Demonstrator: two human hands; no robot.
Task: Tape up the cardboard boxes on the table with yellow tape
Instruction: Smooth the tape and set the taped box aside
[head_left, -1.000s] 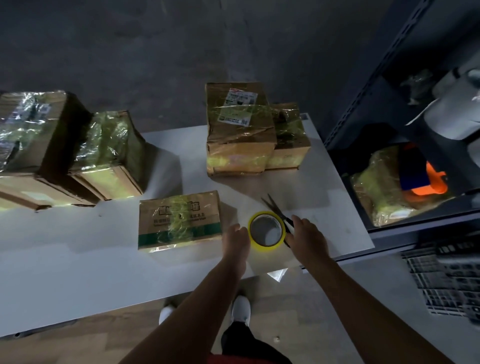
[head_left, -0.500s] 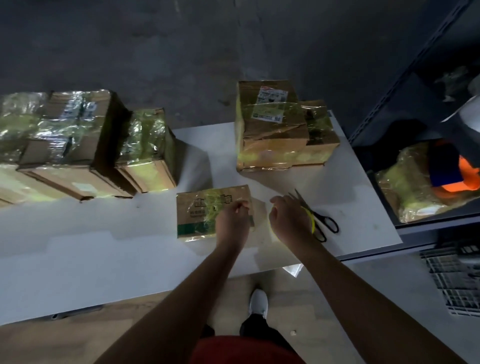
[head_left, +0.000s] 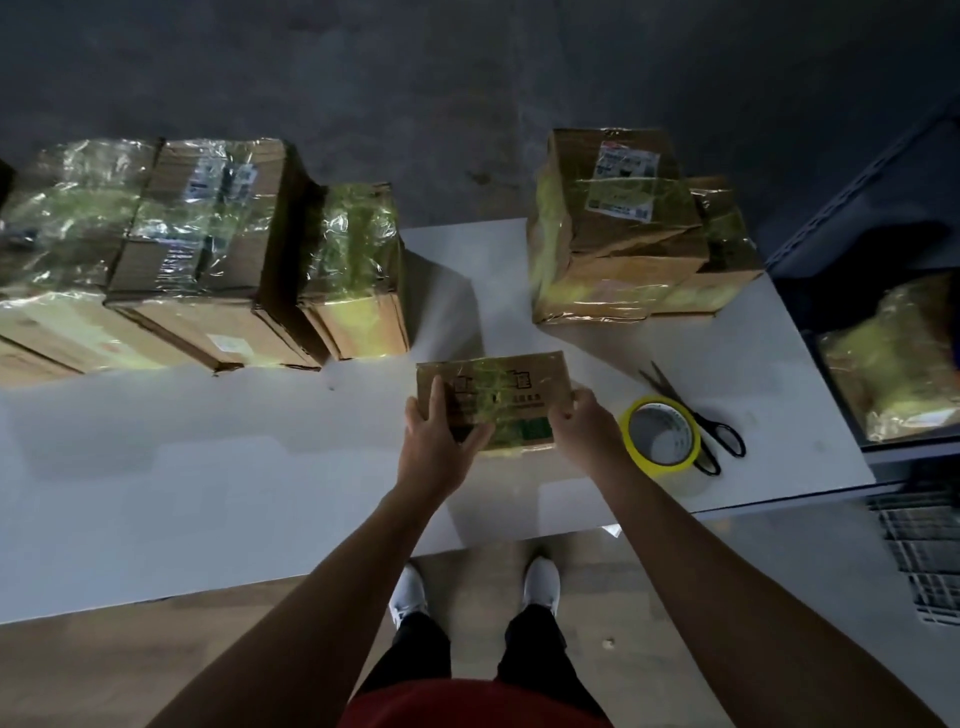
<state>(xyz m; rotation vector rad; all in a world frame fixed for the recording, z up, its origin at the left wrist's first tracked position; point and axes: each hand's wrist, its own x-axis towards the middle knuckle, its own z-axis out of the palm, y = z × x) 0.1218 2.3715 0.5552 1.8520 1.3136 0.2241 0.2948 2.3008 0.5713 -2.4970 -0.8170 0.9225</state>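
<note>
Well, far to the left of the small box (head_left: 511, 387) I am handling, three larger boxes (head_left: 208, 249) stand side by side on the table (head_left: 208, 467). All of them glint with yellow tape over tops and fronts, so I judge them done; the frame edge cuts that row, so more may lie beyond. My left hand (head_left: 436, 441) grips the small box's left end, fingers on top, and my right hand (head_left: 587, 431) clasps its right end. A yellow band already crosses its top; whether its underside is sealed, or whether it rests on the table, I cannot tell. Beyond it and to its right sits a pair of boxes (head_left: 613, 234), touching, both taped. Just right of the small box lies the one roll of yellow tape (head_left: 662, 436), flat, with one pair of scissors (head_left: 688, 408) against its far side. That makes six boxes counted, five apparently finished, this one likely the last. Farther right, off the table, a shelf (head_left: 852, 197) holds one taped bundle (head_left: 893, 364).
</note>
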